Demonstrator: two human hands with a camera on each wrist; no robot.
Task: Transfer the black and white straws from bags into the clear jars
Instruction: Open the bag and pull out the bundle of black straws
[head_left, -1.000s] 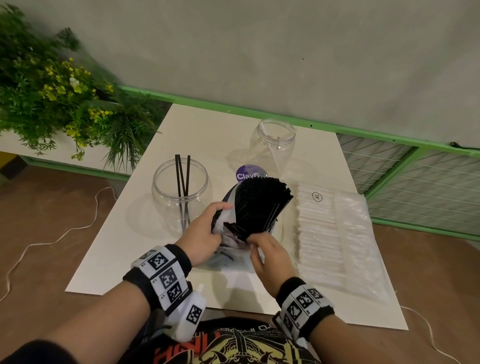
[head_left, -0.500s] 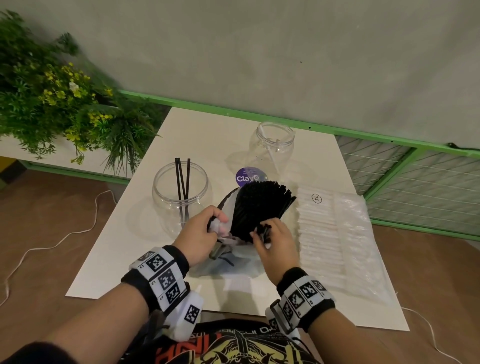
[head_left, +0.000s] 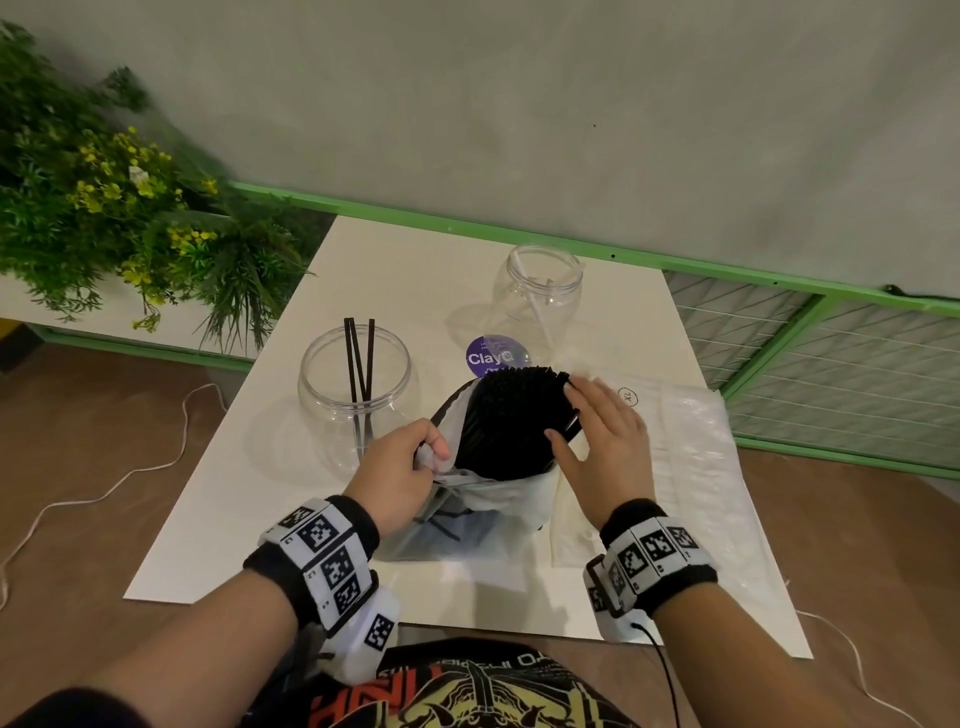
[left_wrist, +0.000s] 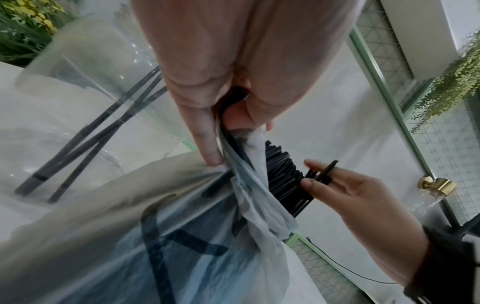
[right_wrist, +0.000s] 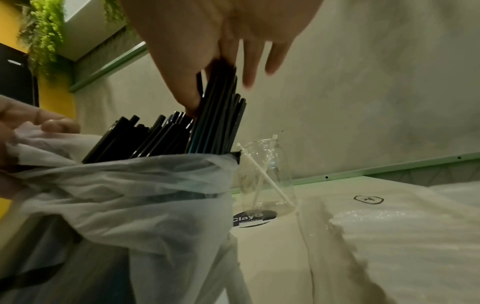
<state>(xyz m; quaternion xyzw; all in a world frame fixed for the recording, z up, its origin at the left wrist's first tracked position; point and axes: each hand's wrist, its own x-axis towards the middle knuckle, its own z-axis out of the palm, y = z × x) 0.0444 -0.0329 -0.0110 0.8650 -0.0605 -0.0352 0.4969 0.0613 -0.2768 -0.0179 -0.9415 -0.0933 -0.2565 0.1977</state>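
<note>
A translucent bag (head_left: 511, 493) stands mid-table with a thick bundle of black straws (head_left: 511, 421) sticking out of its mouth. My left hand (head_left: 410, 467) grips the bag's bunched left edge (left_wrist: 244, 160). At the bundle's right side, my right hand (head_left: 597, 441) pinches a few black straws (left_wrist: 320, 174) between thumb and fingers (right_wrist: 192, 90). The wide clear jar (head_left: 356, 400) to the left holds three black straws (head_left: 358, 358). The far clear jar (head_left: 540, 291) holds a couple of white straws (right_wrist: 267, 176).
A flat clear bag of white straws (head_left: 691, 457) lies on the white table (head_left: 260, 499) to the right. A purple round sticker (head_left: 491, 356) lies between the jars. A plant (head_left: 104, 197) stands at the left, a green rail (head_left: 779, 280) behind.
My right hand has risen from the bag's lower front to the upper right of the bundle and taken a few straws. The left hand keeps its hold on the bag.
</note>
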